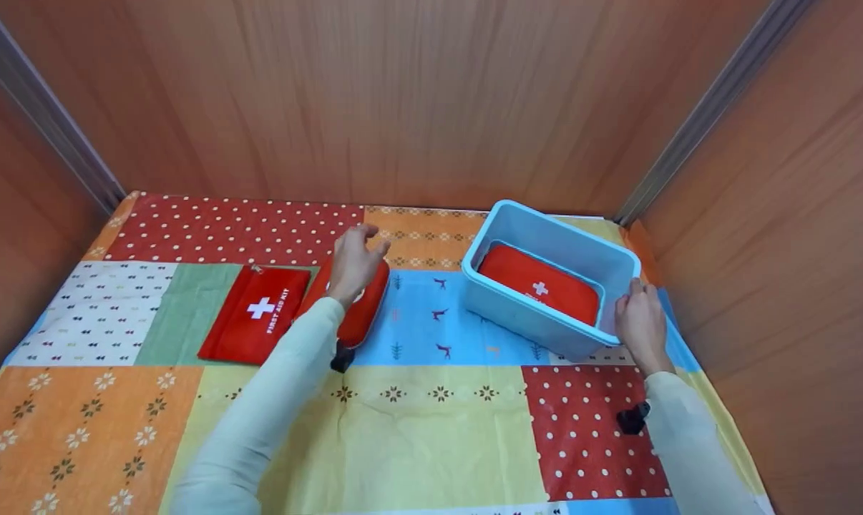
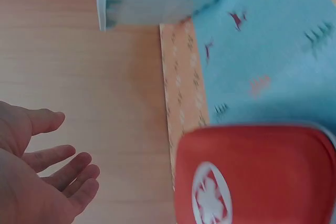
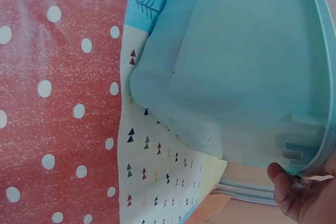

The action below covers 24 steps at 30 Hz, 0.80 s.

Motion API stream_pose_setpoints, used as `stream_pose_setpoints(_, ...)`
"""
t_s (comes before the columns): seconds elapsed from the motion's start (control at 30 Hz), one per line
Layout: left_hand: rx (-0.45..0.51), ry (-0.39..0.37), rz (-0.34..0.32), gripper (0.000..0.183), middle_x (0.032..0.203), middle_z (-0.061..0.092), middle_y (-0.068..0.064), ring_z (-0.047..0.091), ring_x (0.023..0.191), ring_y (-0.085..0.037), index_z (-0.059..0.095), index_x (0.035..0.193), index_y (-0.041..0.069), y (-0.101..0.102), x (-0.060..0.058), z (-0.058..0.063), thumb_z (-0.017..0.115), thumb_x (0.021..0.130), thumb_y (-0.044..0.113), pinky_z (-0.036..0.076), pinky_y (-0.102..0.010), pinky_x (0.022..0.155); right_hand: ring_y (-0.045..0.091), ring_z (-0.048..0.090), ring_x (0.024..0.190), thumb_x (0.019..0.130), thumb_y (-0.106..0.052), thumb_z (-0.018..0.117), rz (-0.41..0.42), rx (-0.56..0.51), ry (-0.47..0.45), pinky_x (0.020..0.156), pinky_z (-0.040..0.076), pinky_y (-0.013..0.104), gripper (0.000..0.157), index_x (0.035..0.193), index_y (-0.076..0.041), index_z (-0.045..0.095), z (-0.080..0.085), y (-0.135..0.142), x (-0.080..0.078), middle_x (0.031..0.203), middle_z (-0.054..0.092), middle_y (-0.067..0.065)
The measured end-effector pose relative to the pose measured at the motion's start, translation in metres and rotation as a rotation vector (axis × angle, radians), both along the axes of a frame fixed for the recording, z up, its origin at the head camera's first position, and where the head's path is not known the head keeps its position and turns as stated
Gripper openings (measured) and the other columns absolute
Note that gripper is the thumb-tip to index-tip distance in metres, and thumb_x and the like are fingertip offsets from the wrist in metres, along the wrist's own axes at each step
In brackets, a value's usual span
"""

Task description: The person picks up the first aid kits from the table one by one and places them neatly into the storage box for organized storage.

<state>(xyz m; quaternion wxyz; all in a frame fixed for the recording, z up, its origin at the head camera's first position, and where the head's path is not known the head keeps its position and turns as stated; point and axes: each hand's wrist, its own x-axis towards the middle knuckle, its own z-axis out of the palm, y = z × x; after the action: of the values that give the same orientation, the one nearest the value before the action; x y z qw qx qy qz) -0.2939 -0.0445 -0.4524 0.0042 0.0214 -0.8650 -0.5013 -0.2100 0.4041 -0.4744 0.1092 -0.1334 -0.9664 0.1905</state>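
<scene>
A light blue plastic bin [image 1: 532,315] stands at the right of the table, and a red first aid case [image 1: 524,275] with a white cross lies flat inside it. My right hand [image 1: 640,325] grips the bin's right end at the rim; the right wrist view shows the thumb under that rim [image 3: 325,145]. My left hand [image 1: 355,263] hovers above a rounded red case [image 1: 363,315], fingers loosely bent and holding nothing. In the left wrist view that case [image 2: 257,171] bears a white oval emblem, apart from the hand. Left of it lies a flat red first aid pouch [image 1: 249,322].
A patchwork-patterned tablecloth [image 1: 431,443] covers the table. Wood-grain panels [image 1: 417,100] rise behind and on both sides, the right one close to the bin and my right arm. Black wrist-camera mounts [image 1: 633,418] sit at both wrists.
</scene>
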Motion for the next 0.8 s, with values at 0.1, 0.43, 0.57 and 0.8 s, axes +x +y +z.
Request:
stream_pose_setpoints(0.1,-0.043,-0.040,0.025,0.051,0.138,0.050,-0.011,0.047,0.125,-0.027,0.050,0.139,0.011,-0.021,0.007,-0.008,0.065,0.094,0.031,0.051,-0.042,0.099,0.042,0.054,0.107,0.102,-0.016,0.046,0.003,-0.020,-0.009,0.093,0.051,0.057,0.043,0.139,0.004,0.041,0.001,0.001,-0.001,0.121,0.048,0.027)
stream_pose_setpoints(0.43,-0.183,-0.135,0.127,0.055,0.137,0.049,-0.014,0.048,0.124,-0.030,0.047,0.141,0.009,-0.084,0.027,-0.030,0.066,0.094,0.030,0.052,-0.046,0.099,0.045,0.052,0.110,0.103,-0.017,0.044,0.008,-0.036,-0.047,0.095,0.049,0.060,0.043,0.141,0.004,0.039,0.000,0.002,-0.002,0.124,0.047,0.028)
stream_pose_setpoints(0.57,-0.181,-0.168,0.134,0.057,0.139,0.047,-0.016,0.046,0.126,-0.032,0.045,0.142,0.007,-0.101,0.037,-0.036,0.066,0.094,0.027,0.050,-0.048,0.100,0.045,0.053,0.109,0.103,-0.017,0.043,0.001,-0.038,-0.058,0.095,0.050,0.059,0.043,0.141,0.004,0.039,0.000,0.001,-0.002,0.124,0.047,0.029)
stream_pose_setpoints(0.8,-0.192,-0.282,0.070,0.064,0.130,0.050,-0.017,0.050,0.114,-0.030,0.044,0.138,0.004,-0.110,0.060,-0.054,0.069,0.090,0.038,0.053,-0.044,0.094,0.044,0.052,0.108,0.103,-0.018,0.043,0.004,-0.040,-0.068,0.094,0.050,0.059,0.044,0.141,0.003,0.038,0.002,0.003,-0.002,0.124,0.046,0.028)
